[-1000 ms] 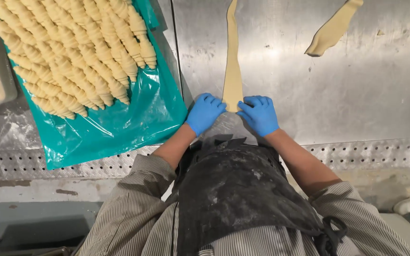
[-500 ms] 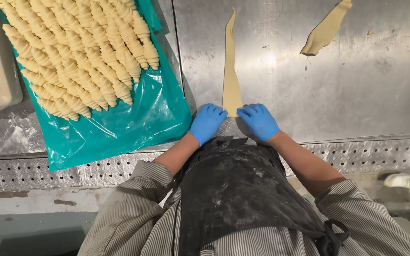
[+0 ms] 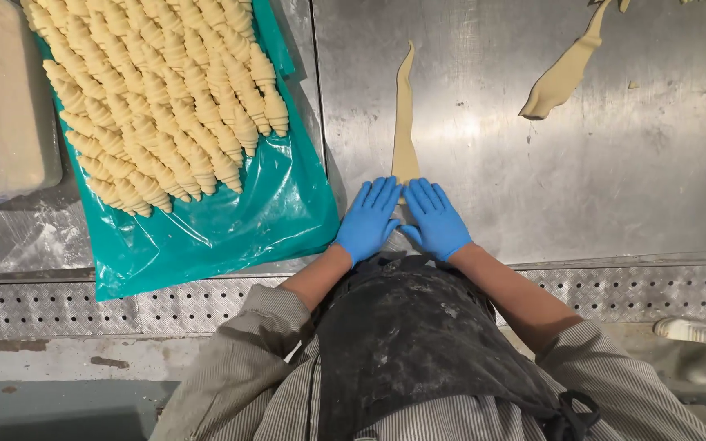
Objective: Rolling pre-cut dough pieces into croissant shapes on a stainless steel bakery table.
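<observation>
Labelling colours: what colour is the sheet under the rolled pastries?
Teal sheet, clearest in the head view.

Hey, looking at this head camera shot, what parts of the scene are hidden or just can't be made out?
- Near end of the dough strip: covered by the left hand and right hand.
- Second dough strip: cut off by the top edge.
- Rolled dough pieces on the teal plastic sheet: rows run past the top edge.
- Wrapped block: cut by the left edge, contents blurred by wrapping.
</observation>
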